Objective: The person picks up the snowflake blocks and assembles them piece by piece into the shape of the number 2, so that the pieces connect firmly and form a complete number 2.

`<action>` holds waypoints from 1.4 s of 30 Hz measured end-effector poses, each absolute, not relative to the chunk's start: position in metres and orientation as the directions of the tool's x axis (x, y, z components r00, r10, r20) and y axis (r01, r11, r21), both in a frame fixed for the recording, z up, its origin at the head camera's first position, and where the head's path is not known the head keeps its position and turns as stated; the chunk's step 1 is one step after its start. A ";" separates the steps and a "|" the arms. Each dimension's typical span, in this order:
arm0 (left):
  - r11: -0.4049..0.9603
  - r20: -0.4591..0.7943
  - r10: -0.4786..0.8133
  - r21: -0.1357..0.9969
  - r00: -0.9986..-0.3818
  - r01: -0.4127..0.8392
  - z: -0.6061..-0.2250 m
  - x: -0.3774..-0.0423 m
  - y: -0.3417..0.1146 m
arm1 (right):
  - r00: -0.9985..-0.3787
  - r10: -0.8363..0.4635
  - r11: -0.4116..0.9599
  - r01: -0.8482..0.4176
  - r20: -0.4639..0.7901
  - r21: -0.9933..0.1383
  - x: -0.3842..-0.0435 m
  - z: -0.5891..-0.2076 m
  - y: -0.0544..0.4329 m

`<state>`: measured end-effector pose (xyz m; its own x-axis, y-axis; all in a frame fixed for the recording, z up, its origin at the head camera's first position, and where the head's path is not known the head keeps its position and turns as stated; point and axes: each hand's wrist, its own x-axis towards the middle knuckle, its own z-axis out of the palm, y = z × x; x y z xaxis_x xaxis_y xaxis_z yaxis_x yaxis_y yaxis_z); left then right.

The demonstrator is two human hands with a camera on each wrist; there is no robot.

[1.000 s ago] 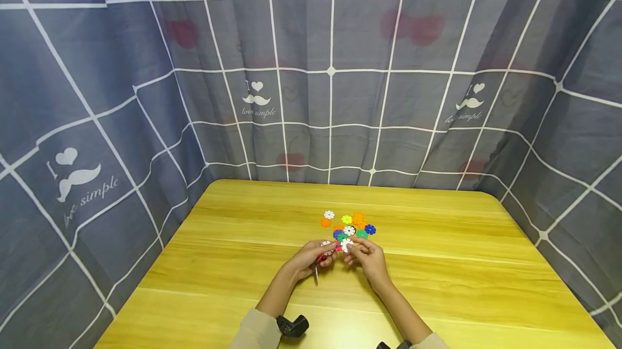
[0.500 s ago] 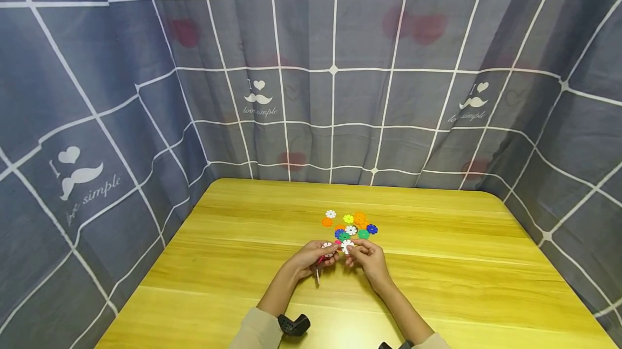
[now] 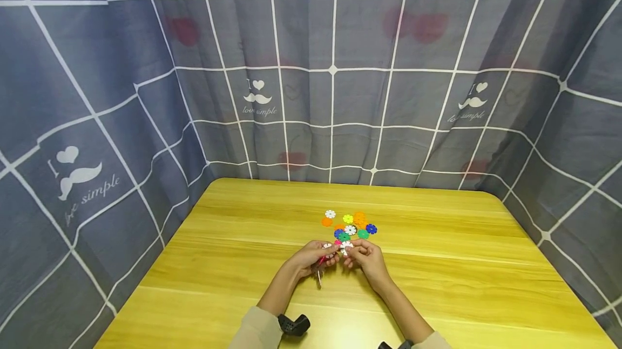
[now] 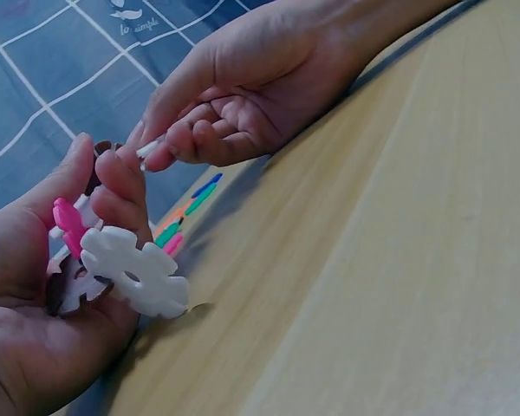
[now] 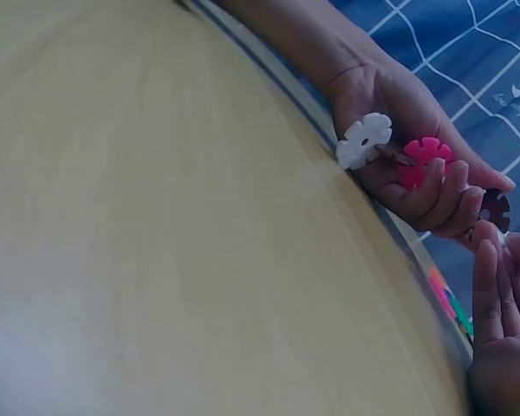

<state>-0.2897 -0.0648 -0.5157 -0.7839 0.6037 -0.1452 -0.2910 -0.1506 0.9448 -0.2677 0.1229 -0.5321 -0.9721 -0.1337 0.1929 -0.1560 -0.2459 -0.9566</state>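
My left hand [image 3: 311, 257] grips a joined string of notched, flower-shaped interlocking discs. In the left wrist view a white disc [image 4: 139, 273] hangs from the palm side, next to a brown disc [image 4: 74, 288] and a pink disc [image 4: 69, 227]. Another brown disc [image 5: 496, 208] shows at the left fingertips in the right wrist view. Between thumb and fingers, my right hand [image 3: 370, 260] pinches a white disc [image 3: 346, 247], its edge right at that brown disc. Fingers partly hide where the two meet.
Beyond the hands, loose discs lie on the wooden table [image 3: 218, 230]: a yellow disc [image 3: 347, 219], a blue disc [image 3: 371, 228], a green disc [image 3: 363, 234] and several others, some overlapping. A grey checked curtain [image 3: 301, 95] stands around the table's back and sides.
The white disc in my right hand has shifted and tilted slightly toward the left hand's discs. The hanging end of the string has swung a little; both hands stay nearly in place.
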 end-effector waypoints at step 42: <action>-0.225 -0.013 0.449 0.966 -0.894 -0.127 -0.518 -0.289 -0.061 | -0.913 -0.101 0.017 -0.400 0.396 -0.917 -0.266 -0.519 0.135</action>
